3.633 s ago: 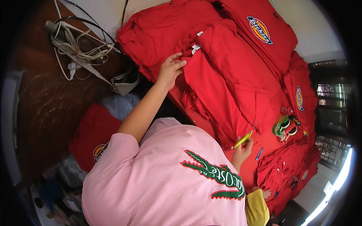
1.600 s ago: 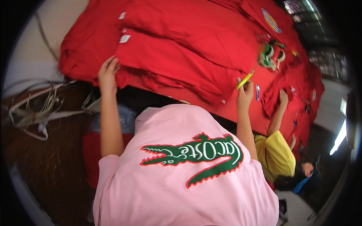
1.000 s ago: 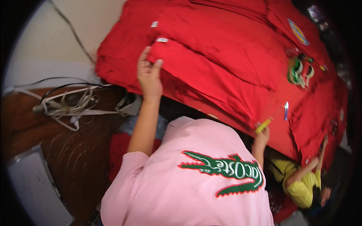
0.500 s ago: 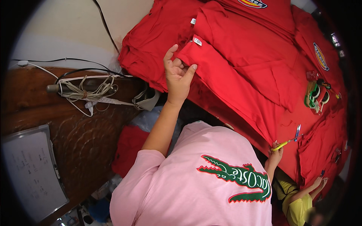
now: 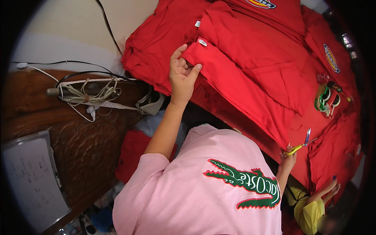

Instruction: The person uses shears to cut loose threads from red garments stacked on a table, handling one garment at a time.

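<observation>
A red shirt is stretched in a long folded edge between my two hands, with a small white label near its left end. My left hand grips that left end, thumb on the near edge and some fingertips hidden by the cloth. At the other end, my right hand is closed around yellow-handled scissors, blades pointing right. The shirt's lower corner meets these fingers, though their hold on it is partly hidden. Blue thread snips lie just beyond the scissor blades.
More red shirts are heaped on the red table. Tape rolls with a green dispenser sit at the right. A co-worker in a yellow top handles red cloth at lower right. Coiled cable and a whiteboard are at left.
Both hands keep nearly the same places on the shirt. My right hand and the scissors have shifted slightly right. The whole view has moved a little.
</observation>
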`<action>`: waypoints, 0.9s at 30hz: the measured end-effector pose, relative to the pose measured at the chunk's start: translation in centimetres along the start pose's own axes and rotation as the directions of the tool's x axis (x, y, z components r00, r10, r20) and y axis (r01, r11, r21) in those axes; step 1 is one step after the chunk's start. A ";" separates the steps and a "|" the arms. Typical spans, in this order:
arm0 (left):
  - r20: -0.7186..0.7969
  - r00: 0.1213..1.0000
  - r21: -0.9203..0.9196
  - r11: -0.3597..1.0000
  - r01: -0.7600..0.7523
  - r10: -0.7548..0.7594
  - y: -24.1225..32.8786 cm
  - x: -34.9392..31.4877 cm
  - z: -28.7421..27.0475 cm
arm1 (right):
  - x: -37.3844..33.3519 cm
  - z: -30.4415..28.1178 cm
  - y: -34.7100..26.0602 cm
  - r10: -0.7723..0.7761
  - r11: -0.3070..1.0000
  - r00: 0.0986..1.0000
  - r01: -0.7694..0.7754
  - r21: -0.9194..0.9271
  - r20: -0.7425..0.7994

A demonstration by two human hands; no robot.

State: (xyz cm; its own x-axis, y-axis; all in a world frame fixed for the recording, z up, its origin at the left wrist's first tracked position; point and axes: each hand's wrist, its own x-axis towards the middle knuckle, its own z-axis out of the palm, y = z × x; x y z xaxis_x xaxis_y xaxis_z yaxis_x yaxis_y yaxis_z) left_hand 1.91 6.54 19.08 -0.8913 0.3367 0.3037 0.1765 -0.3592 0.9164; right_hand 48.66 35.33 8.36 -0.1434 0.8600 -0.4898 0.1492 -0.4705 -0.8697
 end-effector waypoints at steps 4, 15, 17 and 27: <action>-0.035 0.995 0.199 0.975 0.099 -0.094 0.1 0.6 0.1 | -0.7 0.3 -2.2 0.076 0.997 0.997 -0.077 0.024 0.034; 0.089 0.994 -0.147 0.988 -0.042 0.055 2.2 16.2 6.7 | 5.5 7.0 -18.5 -0.526 0.696 0.838 0.328 0.639 0.142; 0.187 0.981 -0.145 0.989 -0.026 0.053 0.8 12.7 8.6 | 4.8 5.9 -18.2 -0.559 0.679 0.828 0.430 0.595 0.038; 0.335 0.379 0.064 0.422 0.904 -0.863 -10.1 -12.7 4.6 | 1.6 4.3 0.3 -0.035 0.981 0.988 0.063 -0.184 0.152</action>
State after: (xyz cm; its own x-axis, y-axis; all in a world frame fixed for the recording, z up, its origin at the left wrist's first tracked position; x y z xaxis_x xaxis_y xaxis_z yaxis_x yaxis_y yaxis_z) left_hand 13.40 9.88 7.14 -0.3507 0.7289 -0.5880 -0.7048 0.2080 0.6782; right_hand 44.27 35.69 7.08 -0.2958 0.8358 -0.4625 0.3176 -0.3706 -0.8728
